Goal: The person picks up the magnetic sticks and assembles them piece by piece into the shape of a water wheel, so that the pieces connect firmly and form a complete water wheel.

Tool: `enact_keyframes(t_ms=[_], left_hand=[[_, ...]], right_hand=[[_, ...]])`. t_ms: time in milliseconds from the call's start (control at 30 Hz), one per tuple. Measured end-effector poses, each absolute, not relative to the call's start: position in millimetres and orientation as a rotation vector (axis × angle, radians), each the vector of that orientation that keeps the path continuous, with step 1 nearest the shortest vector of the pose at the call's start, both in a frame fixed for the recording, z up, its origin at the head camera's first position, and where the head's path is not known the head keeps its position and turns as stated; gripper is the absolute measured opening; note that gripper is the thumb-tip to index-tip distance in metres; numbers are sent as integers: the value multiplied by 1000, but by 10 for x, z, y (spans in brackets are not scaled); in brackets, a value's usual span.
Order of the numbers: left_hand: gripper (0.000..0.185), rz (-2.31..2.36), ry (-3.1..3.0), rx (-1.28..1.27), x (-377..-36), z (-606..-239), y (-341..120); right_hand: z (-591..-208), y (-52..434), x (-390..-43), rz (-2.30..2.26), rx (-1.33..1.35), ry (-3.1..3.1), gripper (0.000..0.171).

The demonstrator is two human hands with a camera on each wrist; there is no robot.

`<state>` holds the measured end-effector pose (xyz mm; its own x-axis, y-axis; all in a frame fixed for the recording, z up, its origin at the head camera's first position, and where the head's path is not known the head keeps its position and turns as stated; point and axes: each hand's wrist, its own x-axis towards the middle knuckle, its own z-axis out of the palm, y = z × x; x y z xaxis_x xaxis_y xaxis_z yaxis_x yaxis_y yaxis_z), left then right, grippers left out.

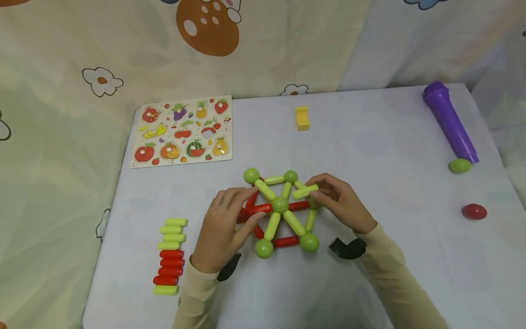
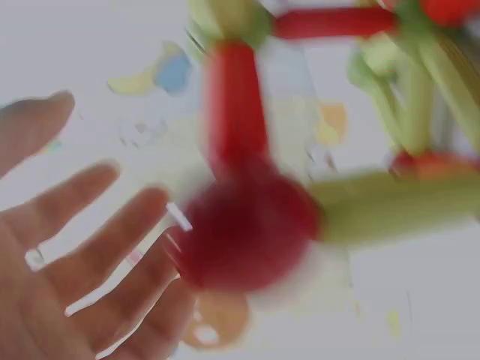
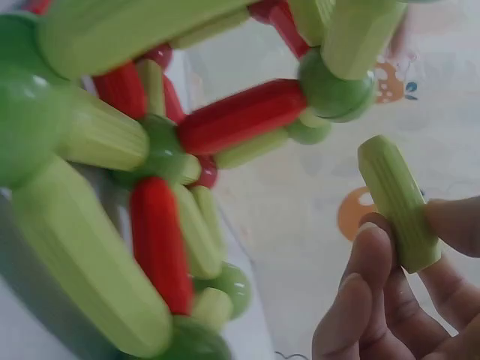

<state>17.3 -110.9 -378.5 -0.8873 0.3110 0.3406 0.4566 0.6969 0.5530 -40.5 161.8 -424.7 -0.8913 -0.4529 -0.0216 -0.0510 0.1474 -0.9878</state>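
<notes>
Our right hand (image 1: 343, 203) pinched a light-green rod (image 1: 305, 192) beside the ball-and-rod frame (image 1: 281, 205), which lay between both hands; our left hand (image 1: 222, 230), fingers spread, was at its red ball (image 2: 247, 232), contact unclear. Bumping the rod against poorly steadied joints, we judged, could part them.

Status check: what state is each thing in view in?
Green stick: unattached
Right hand: pinching that stick
Left hand: open
Ball-and-stick frame: joined together
Spare sticks: loose, lined up
Fruit puzzle: lying flat
Purple microphone: lying down
Green egg: lying loose
Red egg: lying loose
</notes>
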Motion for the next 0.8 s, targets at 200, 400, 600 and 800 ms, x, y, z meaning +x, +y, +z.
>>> enact_keyframes(t_ms=[200,400,600,800], left_hand=[[42,-1044,-2791,-529,215,-3969,-1259],[40,-1117,-2791,-521,204,-4050,-1243],[35,-1088,-2773,-409,198,-4069,-1376],[37,-669,-2864,151,303,-4169,-1983]], right_hand=[[-4334,1566,-421,-1777,-462,2042,29],[-4337,1574,-366,-1751,-438,2092,24],[-4347,1604,-334,-1745,-465,2093,22],[-4357,1621,-350,-1801,-454,2058,28]])
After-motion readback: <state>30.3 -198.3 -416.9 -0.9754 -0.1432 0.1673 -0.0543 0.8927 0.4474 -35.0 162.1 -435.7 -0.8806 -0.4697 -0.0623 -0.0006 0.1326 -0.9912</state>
